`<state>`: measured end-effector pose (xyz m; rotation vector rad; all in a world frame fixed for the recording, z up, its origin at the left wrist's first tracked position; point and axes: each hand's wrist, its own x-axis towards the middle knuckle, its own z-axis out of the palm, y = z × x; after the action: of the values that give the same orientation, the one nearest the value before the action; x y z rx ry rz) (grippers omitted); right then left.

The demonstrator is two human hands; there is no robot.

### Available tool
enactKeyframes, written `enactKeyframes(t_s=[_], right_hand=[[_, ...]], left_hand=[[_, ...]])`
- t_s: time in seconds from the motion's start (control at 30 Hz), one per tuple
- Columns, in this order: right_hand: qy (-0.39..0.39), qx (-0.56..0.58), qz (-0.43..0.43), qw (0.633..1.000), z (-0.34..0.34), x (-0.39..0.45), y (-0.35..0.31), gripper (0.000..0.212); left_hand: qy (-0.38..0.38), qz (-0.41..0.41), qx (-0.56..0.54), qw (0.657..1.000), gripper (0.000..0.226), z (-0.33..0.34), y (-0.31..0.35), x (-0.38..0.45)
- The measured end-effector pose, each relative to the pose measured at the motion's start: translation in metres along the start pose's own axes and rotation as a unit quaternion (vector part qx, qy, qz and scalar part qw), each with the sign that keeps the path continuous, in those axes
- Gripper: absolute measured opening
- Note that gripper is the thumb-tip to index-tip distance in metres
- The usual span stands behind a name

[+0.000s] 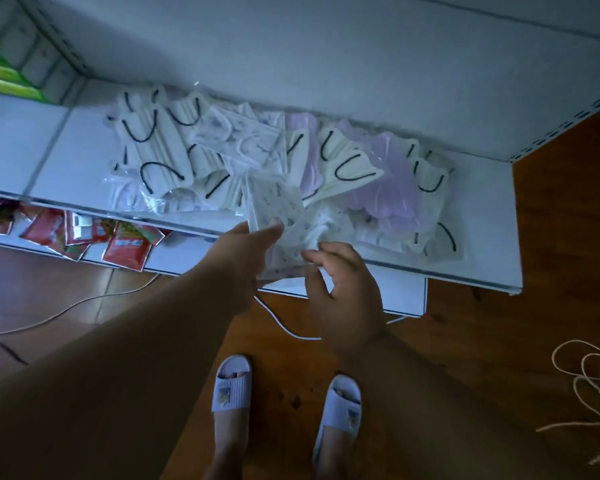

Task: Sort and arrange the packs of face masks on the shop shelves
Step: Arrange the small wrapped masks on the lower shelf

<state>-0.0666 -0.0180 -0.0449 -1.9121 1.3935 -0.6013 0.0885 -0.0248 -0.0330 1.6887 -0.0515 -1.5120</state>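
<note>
At the front edge of the white shelf [84,161], near its middle, the left hand [243,261] pinches a clear pack of speckled white masks [274,206] between thumb and fingers at the pack's near-left corner. This pack is tilted up off the pile, its long axis running from the front edge toward the back wall, its far end pointing slightly left. The right hand [343,289] hovers just beside it at the shelf's front edge, fingers loosely curled and spread, fingertips touching or almost touching a second speckled pack [291,251] that overhangs the edge; I cannot tell whether it grips anything

Behind, a loose heap covers the middle of the shelf: white masks with black ear loops [153,150] toward the back-left, lilac masks [388,181] toward the right, lying at mixed angles and overlapping, crowding the held pack on its far and right sides. More white masks with black loops [440,233] lie at the front-right

Below the shelf's left part, red sachets [125,247] lie on a lower shelf. Green boxes [4,77] stand at the far-left corner. On the wooden floor [551,254], a white cable [284,327] runs under the hands, a coil of string [589,379] lies far right, and two feet in white slippers [232,382] stand below
</note>
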Motion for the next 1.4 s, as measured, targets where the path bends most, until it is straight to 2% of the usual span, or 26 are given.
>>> enactKeyframes(t_s=[0.17,0.33,0.43,0.5,0.57,0.63,0.7,0.83,0.93,1.07,1.2,1.3,1.4], right_hand=[[0.015,-0.001,-0.05,0.999,0.045,-0.001,-0.04,0.035],[-0.01,0.015,-0.052,0.999,0.077,0.01,-0.083,0.041],[0.01,0.07,0.025,0.997,0.091,0.02,-0.096,0.043],[0.025,0.111,0.108,0.988,0.097,0.029,-0.098,0.029],[0.032,0.099,0.129,0.986,0.101,0.038,-0.096,0.016],[0.052,0.093,0.112,0.988,0.104,0.042,-0.093,0.009],[0.059,0.09,0.083,0.991,0.106,0.046,-0.089,0.012],[0.013,0.054,0.053,0.997,0.099,0.053,-0.076,0.021],[-0.006,0.044,0.033,0.998,0.084,0.058,-0.066,0.025],[-0.027,0.042,0.029,0.998,0.061,0.061,-0.062,0.029],[-0.049,0.037,-0.012,0.998,0.055,0.059,-0.066,0.028],[-0.072,0.002,-0.063,0.995,0.061,0.069,-0.063,0.032],[-0.118,-0.106,-0.044,0.986,0.073,0.1,-0.049,0.041]], left_hand=[[0.007,-0.003,-0.001,1.0,0.029,-0.058,0.016,-0.001],[0.031,-0.001,0.014,0.999,0.024,-0.11,0.037,0.001],[0.054,0.01,0.029,0.998,0.022,-0.132,0.043,0.006],[0.041,0.004,0.055,0.998,0.025,-0.142,0.045,0.007],[0.006,-0.003,0.089,0.996,0.027,-0.146,0.044,0.01],[-0.019,-0.024,0.067,0.997,0.028,-0.145,0.043,0.01],[-0.051,-0.039,0.046,0.997,0.028,-0.144,0.043,0.011],[-0.071,-0.069,-0.032,0.995,0.036,-0.13,0.04,0.012],[-0.09,-0.092,-0.024,0.991,0.044,-0.124,0.04,0.008],[-0.097,-0.133,-0.005,0.986,0.042,-0.121,0.039,-0.002],[-0.103,-0.121,-0.021,0.987,0.047,-0.111,0.048,-0.01],[-0.043,-0.08,-0.012,0.996,0.021,-0.106,0.053,-0.003],[0.023,-0.052,-0.008,0.998,0.024,-0.107,0.05,0.018]])
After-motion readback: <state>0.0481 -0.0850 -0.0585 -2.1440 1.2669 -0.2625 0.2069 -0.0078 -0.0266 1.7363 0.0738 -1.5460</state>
